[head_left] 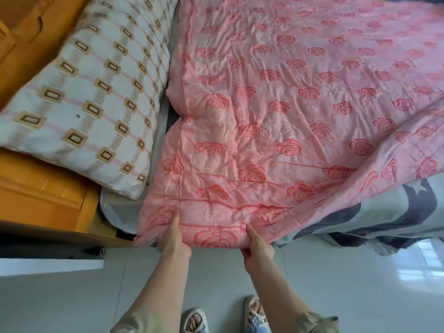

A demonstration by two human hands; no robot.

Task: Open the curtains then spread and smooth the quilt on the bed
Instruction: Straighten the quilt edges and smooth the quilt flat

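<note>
Quilt (276, 104) near edge pinched by left hand (171, 239), right hand (258, 243).

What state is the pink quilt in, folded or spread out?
Spread out but wrinkled: the quilt lies open, creased, with left hand and right hand pinching its near edge.

Glossy pale grey tile floor (216, 284); orange wooden furniture (43, 198) at left; bright glare (427, 267) on tiles at right.
</note>
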